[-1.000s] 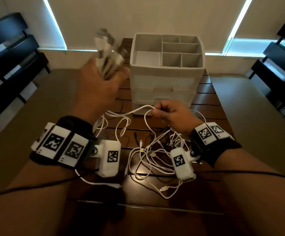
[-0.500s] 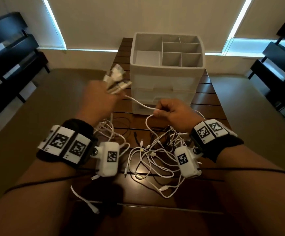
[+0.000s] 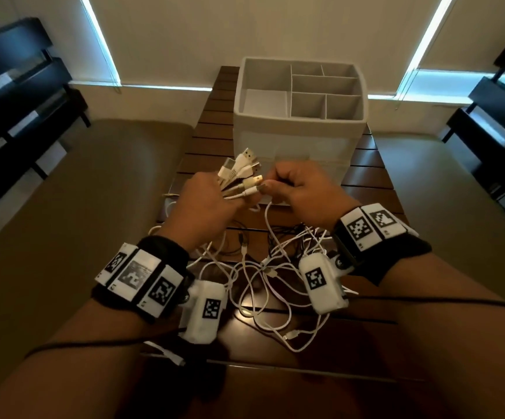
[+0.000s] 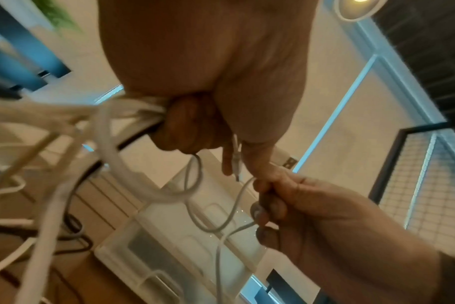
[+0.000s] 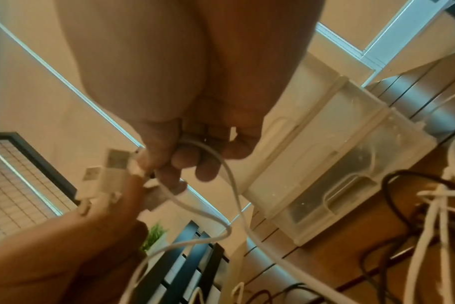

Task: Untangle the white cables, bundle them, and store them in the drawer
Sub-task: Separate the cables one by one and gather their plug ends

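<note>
A person's two hands meet above a dark slatted wooden table (image 3: 366, 164). The left hand (image 3: 205, 207) is closed around a fan of white cable ends, their USB plugs (image 3: 242, 169) sticking out toward twelve o'clock. The right hand (image 3: 302, 189), at three o'clock from the left and almost touching it, pinches one more plug (image 3: 257, 189) between thumb and forefinger and holds it against the gathered fan; its other fingers are curled over that cable's loop.

Progress looks early to middling. Several ends are collected, but most of the white cables (image 3: 269, 285) lie in a loose tangle on the table at six o'clock from the hands, between the two wrists, crossed with some thin dark cords. Nothing is bundled yet. The white drawer unit (image 3: 293, 140) stands at twelve o'clock, just beyond the hands; its open top tray of compartments holds no cables, and its drawers (image 5: 333, 185) appear closed, though the wrist view is blurred.

The table is narrow, with edges near at nine and three o'clock. One cable end (image 3: 169, 356) lies near its front edge at seven o'clock. Free room lies mainly upward and toward the person.
</note>
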`<state>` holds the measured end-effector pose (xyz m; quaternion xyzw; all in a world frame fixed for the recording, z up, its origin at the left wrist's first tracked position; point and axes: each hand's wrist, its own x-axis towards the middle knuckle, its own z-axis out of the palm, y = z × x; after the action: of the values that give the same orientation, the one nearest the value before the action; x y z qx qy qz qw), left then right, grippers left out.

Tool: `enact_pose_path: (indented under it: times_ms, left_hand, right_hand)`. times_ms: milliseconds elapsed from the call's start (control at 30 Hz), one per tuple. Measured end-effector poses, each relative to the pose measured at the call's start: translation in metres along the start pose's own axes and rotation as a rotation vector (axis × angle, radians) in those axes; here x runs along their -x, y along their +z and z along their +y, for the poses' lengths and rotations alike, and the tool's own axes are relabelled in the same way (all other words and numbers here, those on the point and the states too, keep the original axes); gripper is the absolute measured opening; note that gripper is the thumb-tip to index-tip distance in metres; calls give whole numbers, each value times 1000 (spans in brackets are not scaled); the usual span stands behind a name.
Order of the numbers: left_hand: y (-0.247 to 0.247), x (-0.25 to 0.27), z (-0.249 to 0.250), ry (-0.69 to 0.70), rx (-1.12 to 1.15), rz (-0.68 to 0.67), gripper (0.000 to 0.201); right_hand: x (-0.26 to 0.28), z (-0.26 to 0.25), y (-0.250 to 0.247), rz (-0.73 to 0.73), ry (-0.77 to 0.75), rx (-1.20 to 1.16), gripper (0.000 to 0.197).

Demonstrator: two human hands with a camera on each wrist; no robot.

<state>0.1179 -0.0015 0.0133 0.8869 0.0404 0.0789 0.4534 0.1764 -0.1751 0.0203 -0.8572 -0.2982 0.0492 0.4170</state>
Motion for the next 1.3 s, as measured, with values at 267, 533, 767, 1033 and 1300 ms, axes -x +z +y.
enact_pose_path:
  times_ms: [267, 533, 767, 1033, 1300]
  left_hand:
    - [-4, -3, -1, -126, 135, 44, 20]
    - [-5, -2, 6, -134, 330, -4, 22]
    - [4, -8, 2, -77, 82, -149, 31]
    - [-28, -11, -3, -108, 55, 57, 27]
    - [-5, -4, 5, -181, 187, -180, 40]
  right_hand:
    - [6, 12, 3, -44, 75, -112, 16]
    - [6, 11, 13, 8, 68, -148, 13]
    - [5, 11, 23, 40, 66, -246, 20]
    - [8, 17, 6, 61, 131, -252, 21]
    - [1, 5, 24, 87, 86, -308, 23]
